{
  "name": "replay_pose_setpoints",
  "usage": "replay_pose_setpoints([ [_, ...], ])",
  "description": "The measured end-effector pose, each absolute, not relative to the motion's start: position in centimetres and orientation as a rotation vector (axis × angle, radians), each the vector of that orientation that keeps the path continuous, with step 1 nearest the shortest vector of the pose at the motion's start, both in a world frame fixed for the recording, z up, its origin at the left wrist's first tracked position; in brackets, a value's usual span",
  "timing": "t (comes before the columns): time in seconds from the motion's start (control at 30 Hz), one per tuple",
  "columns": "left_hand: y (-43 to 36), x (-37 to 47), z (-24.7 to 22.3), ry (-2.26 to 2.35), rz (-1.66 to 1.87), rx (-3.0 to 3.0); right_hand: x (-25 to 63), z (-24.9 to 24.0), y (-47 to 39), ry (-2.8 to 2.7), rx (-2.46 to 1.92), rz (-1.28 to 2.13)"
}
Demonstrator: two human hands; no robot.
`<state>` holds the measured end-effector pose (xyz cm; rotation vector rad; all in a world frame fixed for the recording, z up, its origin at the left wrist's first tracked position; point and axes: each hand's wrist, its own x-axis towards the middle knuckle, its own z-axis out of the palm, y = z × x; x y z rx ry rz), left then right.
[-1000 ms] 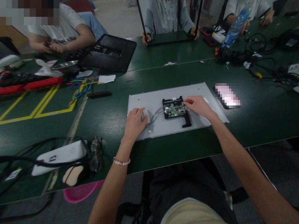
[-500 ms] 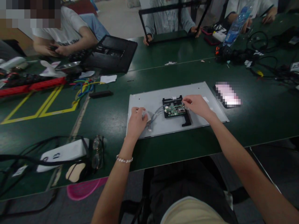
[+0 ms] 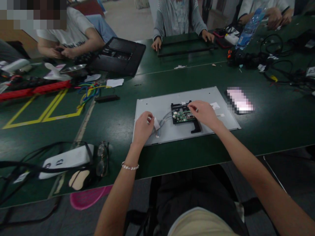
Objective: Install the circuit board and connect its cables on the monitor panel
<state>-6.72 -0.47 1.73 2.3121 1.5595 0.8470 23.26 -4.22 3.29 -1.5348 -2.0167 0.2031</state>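
A pale grey flat panel point(image 3: 158, 101) lies on the table with a black plastic bracket point(image 3: 196, 127) on it. The bracket frames a green circuit board point(image 3: 180, 116). Grey cables point(image 3: 165, 120) run from the board's left side toward my left hand point(image 3: 144, 128). That hand is closed, with a small white slip point(image 3: 157, 123) at its fingertips. My right hand point(image 3: 204, 112) is over the board's upper right, thumb and finger pinched together; anything between them is too small to make out. White pieces point(image 3: 215, 105) lie on the panel beyond my right wrist.
A phone point(image 3: 240, 100) lies right of the panel; glasses point(image 3: 102, 159) and a white case with black straps point(image 3: 67, 159) are at left. Across the green table point(image 3: 172, 80), people sit with a black casing point(image 3: 120, 55) and a black frame point(image 3: 187, 52). A bottle point(image 3: 249, 29) stands at back right.
My right hand has moved slightly left over the board. At my left fingertips, the white slip shows more and stands more upright. Across the table, a person's hands have lowered the black frame.
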Motion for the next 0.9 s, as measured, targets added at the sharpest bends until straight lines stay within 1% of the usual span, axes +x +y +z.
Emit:
replay_pose_setpoints([
  [0.1,-0.4,-6.8,1.7,1.52,0.99,2.135,22.2,3.5,-4.7,-2.027,-1.455,0.195],
  [0.17,-0.4,-6.8,1.6,1.431,1.018,2.053,21.5,3.6,-5.0,-2.053,-1.399,0.206],
  [0.3,-0.8,-6.4,1.6,1.313,0.952,2.033,20.2,3.7,-5.6,-2.137,-1.235,0.238],
  [0.53,-1.6,-5.6,1.8,1.426,0.725,2.264,18.0,3.2,-6.5,-2.466,-0.902,0.262],
  [0.7,-1.6,-5.6,1.8,1.423,0.729,2.295,16.4,2.4,-7.1,-2.629,-0.795,0.291],
  [0.9,-1.8,-5.5,2.2,1.401,0.804,2.17,16.2,2.8,-7.4,-2.62,-0.784,0.299],
])
